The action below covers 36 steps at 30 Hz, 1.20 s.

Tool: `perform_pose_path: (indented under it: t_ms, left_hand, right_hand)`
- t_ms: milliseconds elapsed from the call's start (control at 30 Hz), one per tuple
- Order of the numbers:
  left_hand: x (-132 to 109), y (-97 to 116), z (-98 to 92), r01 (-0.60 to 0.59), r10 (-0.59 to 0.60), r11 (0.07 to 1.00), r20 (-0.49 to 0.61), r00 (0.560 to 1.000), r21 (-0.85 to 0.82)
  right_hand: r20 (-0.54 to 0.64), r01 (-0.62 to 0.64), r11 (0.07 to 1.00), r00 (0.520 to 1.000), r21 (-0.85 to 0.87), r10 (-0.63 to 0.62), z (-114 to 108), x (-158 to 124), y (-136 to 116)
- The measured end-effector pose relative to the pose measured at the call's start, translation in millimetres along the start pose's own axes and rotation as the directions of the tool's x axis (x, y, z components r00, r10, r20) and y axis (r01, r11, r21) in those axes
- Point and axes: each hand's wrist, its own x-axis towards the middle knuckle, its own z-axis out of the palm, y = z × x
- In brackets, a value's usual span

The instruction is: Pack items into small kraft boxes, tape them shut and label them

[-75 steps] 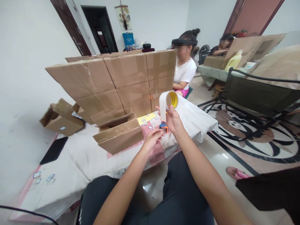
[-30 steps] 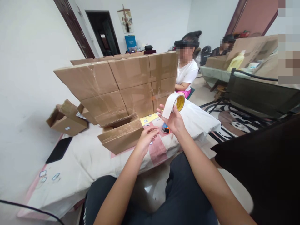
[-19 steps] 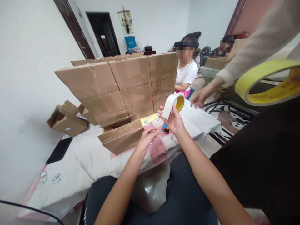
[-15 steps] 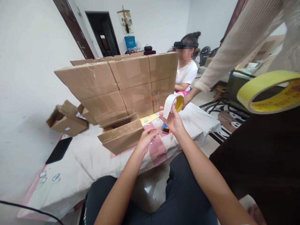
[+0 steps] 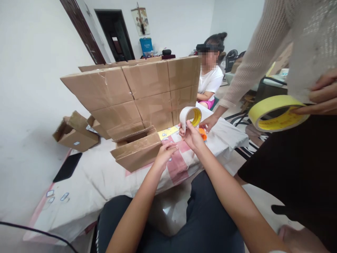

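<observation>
My right hand [image 5: 193,136] grips a roll of white tape [image 5: 187,116] with a yellow printed core, raised above the near side of the table. To its left, my left hand [image 5: 166,153] hovers over the pink-checked cloth, fingers drawn together; whatever they pinch, if anything, is too small to make out. Beyond my right hand lies an orange object [image 5: 202,134], partly hidden, with a co-worker's hand [image 5: 210,123] beside it. That co-worker's other hand [image 5: 325,93] holds a yellow tape roll [image 5: 276,100]. An open cardboard box [image 5: 139,151] stands left of my left hand.
Stacked cardboard boxes [image 5: 147,79] form a wall across the table's far side. More boxes [image 5: 76,135] and a black flat object [image 5: 67,167] lie at left. Another person [image 5: 210,79] sits behind the stack. A dark cable [image 5: 37,230] crosses lower left.
The white tape roll in my right hand has shifted slightly left. The co-worker's hand has moved away from it, down beside the orange object. The yellow tape roll has moved left.
</observation>
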Motion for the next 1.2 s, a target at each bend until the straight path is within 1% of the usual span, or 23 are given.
perform_pose_path:
  t_ms: [67,133,200,267,300,333,367,433,500,533,633,700,767,900,1000,1067,1167,1200]
  left_hand:
    - [-0.9,4.6,-1.7,-0.067,0.069,0.997,-0.067,0.995,0.025]
    - [-5.5,13.1,-4.0,-0.158,0.168,0.984,-0.131,0.977,0.082]
    - [-13.2,24.7,-6.8,-0.282,0.311,0.944,-0.172,0.935,0.175]
    - [-21.1,37.3,-10.7,-0.400,0.447,0.886,-0.200,0.872,0.235]
    - [-24.2,43.3,-13.2,-0.441,0.486,0.867,-0.206,0.849,0.230]
    - [-26.2,48.7,-16.1,-0.465,0.499,0.864,-0.206,0.842,0.195]
    - [-27.4,53.5,-19.5,-0.476,0.498,0.867,-0.193,0.846,0.148]
    - [-27.4,61.1,-26.9,-0.466,0.470,0.883,-0.134,0.873,0.059]
    - [-26.6,66.4,-33.8,-0.431,0.431,0.902,-0.078,0.899,0.016]
    - [-26.5,68.6,-36.7,-0.417,0.416,0.909,-0.067,0.907,0.009]
    - [-28.2,74.0,-42.4,-0.389,0.387,0.921,-0.083,0.918,-0.012]
    - [-30.4,77.1,-44.6,-0.374,0.370,0.927,-0.100,0.924,-0.031]
    - [-32.3,79.5,-47.0,-0.362,0.354,0.931,-0.120,0.927,-0.049]
    - [-34.0,81.6,-53.6,-0.341,0.325,0.938,-0.175,0.929,-0.068]
    - [-34.2,81.8,-58.1,-0.341,0.325,0.938,-0.189,0.927,-0.059]
    - [-34.2,81.8,-60.1,-0.341,0.325,0.938,-0.187,0.927,-0.058]
    - [-34.0,82.0,-62.0,-0.332,0.316,0.941,-0.176,0.932,-0.070]
    - [-33.9,82.1,-62.3,-0.329,0.313,0.941,-0.172,0.934,-0.075]
  right_hand:
    - [0.002,0.004,0.998,1.000,-0.056,-0.004,0.5,-1.0,1.7]
    - [-0.006,0.022,0.986,1.000,-0.167,-0.023,0.6,-2.7,3.2]
    - [-0.005,0.039,0.942,0.999,-0.332,-0.043,0.9,-5.6,4.0]
    - [0.035,0.039,0.883,0.999,-0.468,-0.025,1.9,-9.6,4.4]
    - [0.069,0.034,0.861,0.998,-0.508,0.002,2.7,-11.7,4.8]
    - [0.108,0.028,0.847,0.994,-0.530,0.035,3.5,-13.8,5.4]
    - [0.146,0.023,0.841,0.987,-0.541,0.067,4.4,-15.7,6.3]
    - [0.216,0.016,0.834,0.968,-0.551,0.125,6.0,-18.5,8.7]
    - [0.275,0.007,0.833,0.946,-0.554,0.174,7.6,-20.0,11.1]
    - [0.302,0.000,0.831,0.932,-0.556,0.201,8.3,-20.3,12.1]
    - [0.378,-0.009,0.832,0.888,-0.555,0.263,9.4,-20.4,14.3]
    - [0.414,0.007,0.834,0.870,-0.551,0.267,8.6,-20.6,15.7]
    - [0.431,0.016,0.829,0.860,-0.559,0.274,6.8,-21.5,17.1]
    - [0.409,-0.034,0.783,0.838,-0.622,0.361,5.1,-23.8,16.9]
    - [0.410,-0.068,0.795,0.828,-0.603,0.382,6.9,-23.2,13.9]
    - [0.432,-0.098,0.797,0.797,-0.596,0.422,8.0,-21.5,12.5]
    - [0.446,-0.147,0.757,0.731,-0.637,0.517,9.4,-20.0,14.4]
    - [0.441,-0.158,0.747,0.722,-0.646,0.533,10.4,-20.3,16.4]
